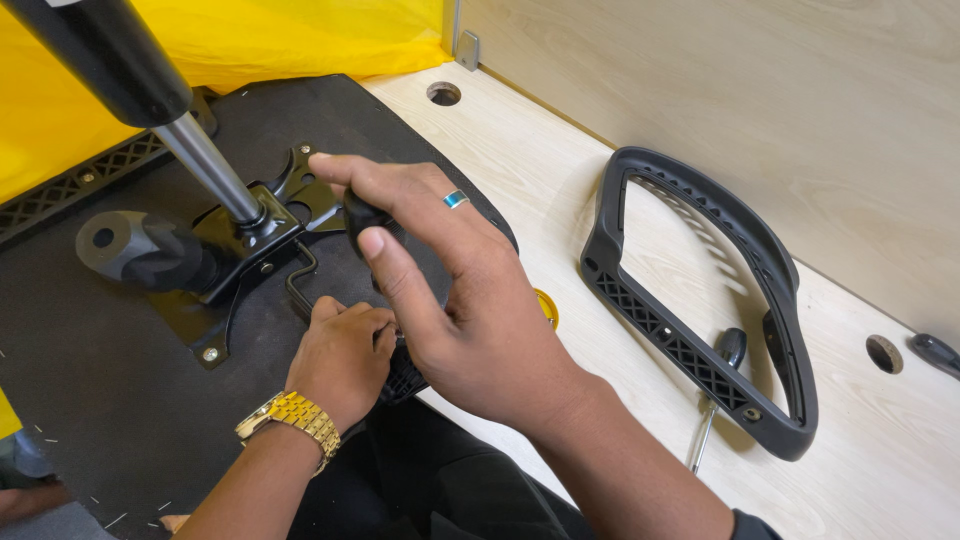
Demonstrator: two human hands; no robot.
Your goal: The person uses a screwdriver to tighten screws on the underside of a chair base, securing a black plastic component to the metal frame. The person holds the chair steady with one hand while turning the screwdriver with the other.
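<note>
The right hand (450, 300) curls around a black tool handle (362, 214) over the upturned black seat base (110, 370), the left hand (345, 350) fisted just below it, hiding both what it grips and the tool's tip.

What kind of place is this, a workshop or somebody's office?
Probably a furniture assembly bench. An upturned chair seat with its gas cylinder lies on a wooden table, a loose black armrest frame and a screwdriver beside it.
</note>
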